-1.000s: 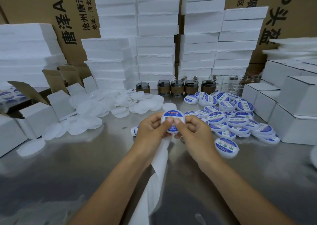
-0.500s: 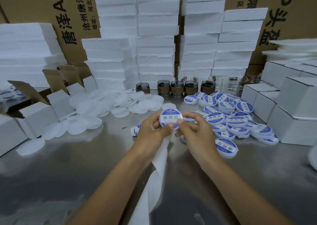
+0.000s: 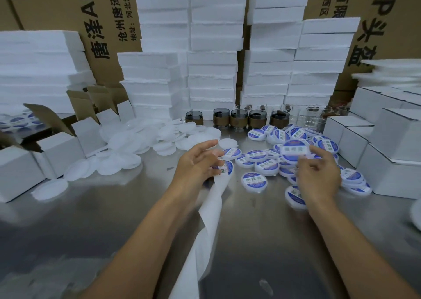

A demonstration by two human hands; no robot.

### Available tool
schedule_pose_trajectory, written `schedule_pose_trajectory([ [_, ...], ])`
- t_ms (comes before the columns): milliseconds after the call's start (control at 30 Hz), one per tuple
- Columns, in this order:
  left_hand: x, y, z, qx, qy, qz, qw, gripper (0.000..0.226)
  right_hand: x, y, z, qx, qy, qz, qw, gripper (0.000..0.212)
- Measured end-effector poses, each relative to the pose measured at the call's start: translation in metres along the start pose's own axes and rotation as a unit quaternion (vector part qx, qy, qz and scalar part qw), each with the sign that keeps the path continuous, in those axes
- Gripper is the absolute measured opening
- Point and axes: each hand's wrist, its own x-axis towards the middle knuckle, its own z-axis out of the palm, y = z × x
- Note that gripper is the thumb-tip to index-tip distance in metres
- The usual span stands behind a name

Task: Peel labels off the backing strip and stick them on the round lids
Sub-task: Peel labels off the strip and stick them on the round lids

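My right hand (image 3: 317, 176) pinches a round white lid with a blue label (image 3: 295, 151) and holds it just above the heap of labelled lids (image 3: 257, 159) at centre right. My left hand (image 3: 197, 163) grips the white backing strip (image 3: 205, 225), which trails down toward me across the steel table (image 3: 79, 230). A blue label (image 3: 226, 168) on the strip shows at my left fingertips, and the index finger sticks out straight. Bare white lids (image 3: 127, 143) lie heaped at centre left.
Dark jars (image 3: 239, 118) and clear glass jars (image 3: 312, 119) line the back of the table. White cartons stand at the right (image 3: 391, 152) and open ones at the left (image 3: 18, 168). Stacked foam slabs (image 3: 211, 70) and brown cartons (image 3: 109, 16) close the rear.
Both hands held the labelled lid together at the centre. My right hand has carried it right, over the labelled heap, and my left hand stays at the centre with the strip.
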Motion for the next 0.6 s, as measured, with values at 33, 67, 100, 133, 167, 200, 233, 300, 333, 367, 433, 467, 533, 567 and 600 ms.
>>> schedule_pose_trajectory([
  [33,0.001,0.001,-0.001,-0.001,0.012,0.002,1.0,0.022,0.002,0.005,-0.003,-0.031,0.011,-0.007,0.999,0.027],
  [67,0.002,0.001,-0.003,-0.003,0.027,0.002,1.0,0.022,0.003,0.008,-0.005,-0.057,0.015,-0.016,0.998,0.028],
  [100,0.002,0.002,-0.005,0.0,0.045,0.003,0.999,0.022,0.002,0.01,-0.006,-0.075,0.015,-0.025,0.997,0.029],
  [133,0.004,0.003,-0.008,0.014,0.064,0.006,0.998,0.023,0.002,0.012,-0.006,-0.088,0.014,-0.031,0.996,0.029],
  [167,0.005,0.003,-0.012,0.042,0.081,0.011,0.996,0.025,0.002,0.013,-0.007,-0.101,0.014,-0.036,0.994,0.029],
  [200,0.007,0.003,-0.018,0.075,0.097,0.017,0.992,0.026,0.002,0.013,-0.007,-0.115,0.014,-0.04,0.992,0.029],
  [233,0.01,0.004,-0.024,0.104,0.112,0.022,0.988,0.027,0.002,0.014,-0.008,-0.127,0.015,-0.045,0.991,0.027],
  [300,0.018,0.005,-0.04,0.148,0.134,0.031,0.979,0.022,0.001,0.013,-0.007,-0.147,0.008,-0.07,0.987,0.023],
  [333,0.021,0.006,-0.049,0.179,0.14,0.04,0.973,0.018,-0.001,0.013,-0.006,-0.158,-0.003,-0.09,0.983,0.019],
  [367,0.024,0.006,-0.06,0.223,0.142,0.051,0.963,0.016,-0.004,0.012,-0.003,-0.168,-0.02,-0.114,0.979,0.016],
  [433,0.03,0.006,-0.087,0.348,0.146,0.07,0.923,0.015,-0.01,0.008,0.001,-0.188,-0.07,-0.159,0.967,0.014],
  [467,0.031,0.006,-0.102,0.42,0.15,0.077,0.892,0.015,-0.013,0.006,0.003,-0.202,-0.097,-0.177,0.958,0.015],
  [533,0.034,0.009,-0.131,0.539,0.155,0.073,0.825,0.019,-0.016,0.002,0.006,-0.228,-0.129,-0.206,0.943,0.015],
  [567,0.035,0.011,-0.142,0.589,0.153,0.061,0.791,0.022,-0.017,0.0,0.007,-0.232,-0.131,-0.215,0.94,0.015],
  [600,0.035,0.012,-0.15,0.632,0.149,0.046,0.759,0.024,-0.018,-0.002,0.007,-0.232,-0.132,-0.221,0.938,0.016],
])
